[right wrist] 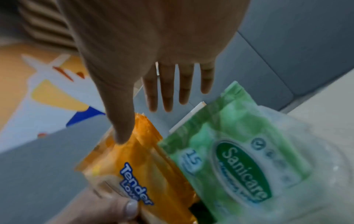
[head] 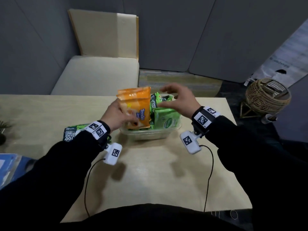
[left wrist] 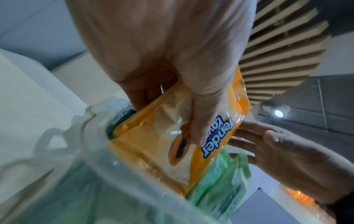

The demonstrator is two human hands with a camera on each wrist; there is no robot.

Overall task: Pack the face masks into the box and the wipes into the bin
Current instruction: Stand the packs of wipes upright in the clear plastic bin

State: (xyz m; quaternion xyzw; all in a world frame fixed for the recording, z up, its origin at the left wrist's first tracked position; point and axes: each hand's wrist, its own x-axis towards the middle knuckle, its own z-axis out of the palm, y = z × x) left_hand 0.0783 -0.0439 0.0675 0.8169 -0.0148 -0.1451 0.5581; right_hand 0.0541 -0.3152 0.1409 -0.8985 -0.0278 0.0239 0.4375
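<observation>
Holding an orange soft-plastic wipes pack (head: 135, 108) upright at the left end of a clear plastic bin (head: 150, 133) on a pale wooden table (head: 150, 172). Left hand (head: 116, 116) pinching it low down, thumb across the printed front, fingers behind; lower edge already inside the bin, top standing well above the rim. Right hand (head: 179, 99) spread and empty above the bin, fingers straight, thumb tip at or just off the pack's top seal in the right wrist view; contact hard to confirm.

Already standing in the bin: pale green wipes pack (head: 166, 119) just beside the orange one, dark green packs (head: 155, 100) behind. One more green-and-black pack (head: 73, 132) flat on the table, left of the bin, partly hidden by the left wrist.

Handling, as judged: light, soft, squashy body under a glossy film, likely slippery and quick to buckle if pushed from the crimped end. Best taken across the broad faces near the middle, not by the seals. Tight slot beside the green pack; probably wants a flat press on the top edge to seat it, with neighbours held aside. Not fragile.

No face masks or box identified for certain.
</observation>
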